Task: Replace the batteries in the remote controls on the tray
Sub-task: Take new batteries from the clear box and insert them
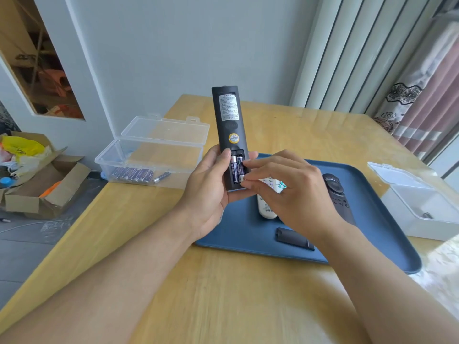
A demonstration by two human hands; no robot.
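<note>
My left hand [206, 192] holds a black remote [229, 125] upright, back side toward me, above the blue tray [372, 234]. Its battery compartment is open, with two batteries [236, 170] inside. My right hand [293, 194] pinches the right-hand battery at its lower end with fingertips. On the tray lie a white remote [267, 208], partly hidden by my right hand, a dark remote [336, 192], and a black battery cover [294, 238].
An open clear box [149, 155] at the left holds several purple batteries [133, 174]. An open white box [422, 204] at the right holds one battery [427, 215]. The wooden table [223, 294] ends at left above a cardboard box [44, 184] on the floor.
</note>
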